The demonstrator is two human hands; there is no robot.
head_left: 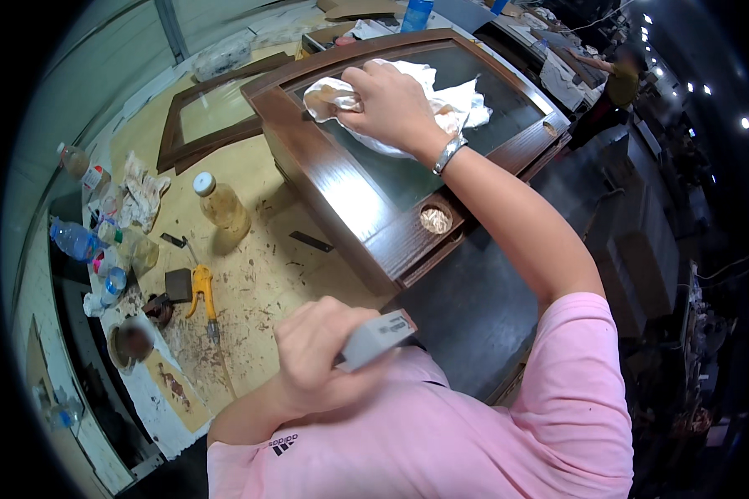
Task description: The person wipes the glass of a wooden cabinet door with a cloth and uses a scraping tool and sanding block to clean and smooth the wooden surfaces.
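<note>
My right hand (391, 108) grips a bunched white cloth (453, 100), pressed on the glass panel (416, 170) of a dark brown wooden cabinet door (329, 179). Brownish stains mark parts of the cloth. In front of my chest, my left hand (316, 349) is closed around a grey rectangular block (376, 339), slightly blurred, with a reddish-brown end; it looks like a sanding block. The fingers hide the rest of it. A round recess in the door frame, close to my right forearm, has small pale pieces (435, 219) in it.
On the stained worktable (258, 291) stand a bottle of yellowish liquid (223, 208) and several other bottles. A yellow air blow gun (201, 291) lies near a dark block (177, 285). Behind is another glazed frame (171, 133). A person (620, 83) stands at the far right.
</note>
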